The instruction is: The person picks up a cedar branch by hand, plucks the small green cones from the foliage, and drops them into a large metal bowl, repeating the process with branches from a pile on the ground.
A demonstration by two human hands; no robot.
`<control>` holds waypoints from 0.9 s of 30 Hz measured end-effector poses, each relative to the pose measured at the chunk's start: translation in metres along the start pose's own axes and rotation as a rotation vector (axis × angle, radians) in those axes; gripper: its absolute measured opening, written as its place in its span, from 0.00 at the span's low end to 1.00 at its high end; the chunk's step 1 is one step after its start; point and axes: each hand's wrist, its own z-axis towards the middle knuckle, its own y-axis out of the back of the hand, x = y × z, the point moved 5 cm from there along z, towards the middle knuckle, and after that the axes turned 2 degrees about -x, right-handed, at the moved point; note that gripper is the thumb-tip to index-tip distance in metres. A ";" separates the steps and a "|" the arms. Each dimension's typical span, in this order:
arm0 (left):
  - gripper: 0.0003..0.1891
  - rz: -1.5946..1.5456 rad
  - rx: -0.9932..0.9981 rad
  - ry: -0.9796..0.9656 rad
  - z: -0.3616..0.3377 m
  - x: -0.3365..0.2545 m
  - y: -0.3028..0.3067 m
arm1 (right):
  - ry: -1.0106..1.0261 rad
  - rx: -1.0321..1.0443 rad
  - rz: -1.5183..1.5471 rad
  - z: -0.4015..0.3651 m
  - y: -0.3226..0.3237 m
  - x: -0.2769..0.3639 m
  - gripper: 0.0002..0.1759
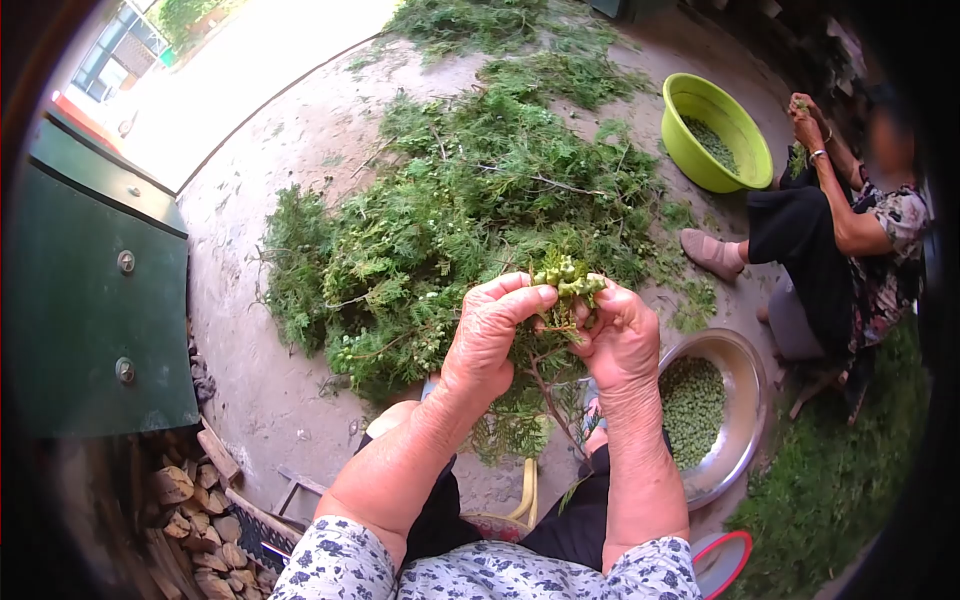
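Single head-worn view, looking forward and steeply down past both forearms, hands fairly near, ground beyond

Ranges from lime green on the tub (688, 158) and silver on the basin (745, 410) to green on the branches (440, 215) and blue-on-white floral on the shirt (475, 575).

From here I see two hands close together, the left hand (497, 330) and the right hand (622, 335). Both hold a green twig (568, 280) with bumpy little cones on it. A big leafy pile (480, 200) lies on the floor just past them. Near my right arm is a shiny metal bowl (745, 400) of small green balls. Farther off, a person (880, 220) sits near a lime-green tub (745, 125).
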 end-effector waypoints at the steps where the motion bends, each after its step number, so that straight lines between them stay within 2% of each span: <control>1: 0.02 -0.037 -0.007 0.048 0.000 0.003 0.001 | -0.010 -0.002 0.007 -0.001 -0.001 -0.001 0.11; 3: 0.02 -0.075 -0.013 0.097 0.003 0.008 0.004 | -0.021 -0.005 0.014 0.001 0.002 -0.003 0.11; 6: 0.05 -0.254 -0.073 0.064 0.012 0.008 0.016 | 0.026 0.341 0.311 0.005 -0.001 0.003 0.13; 9: 0.08 -0.233 -0.044 0.067 0.009 -0.004 0.009 | 0.060 0.310 0.267 0.002 -0.001 0.013 0.11; 11: 0.09 -0.247 0.055 0.104 0.006 -0.003 0.001 | 0.068 0.113 0.211 0.001 0.001 0.010 0.10; 14: 0.10 -0.202 0.041 0.076 0.009 -0.001 0.004 | 0.125 0.080 0.226 0.002 -0.004 0.011 0.14; 16: 0.10 -0.183 0.040 0.070 0.008 -0.003 0.003 | 0.114 0.079 0.230 0.008 0.008 0.010 0.12; 19: 0.05 -0.061 0.009 0.086 0.007 0.000 0.005 | 0.156 0.073 0.024 0.007 0.009 0.013 0.17; 24: 0.04 -0.014 -0.015 0.110 0.004 0.003 -0.002 | 0.250 -0.074 -0.062 0.004 0.003 0.010 0.11; 26: 0.04 -0.003 -0.006 0.103 0.003 0.004 -0.002 | 0.614 -0.192 -0.468 -0.002 0.009 0.021 0.08; 27: 0.04 -0.013 -0.017 0.089 0.001 0.002 -0.003 | 0.663 -0.298 -0.438 -0.006 0.010 0.025 0.06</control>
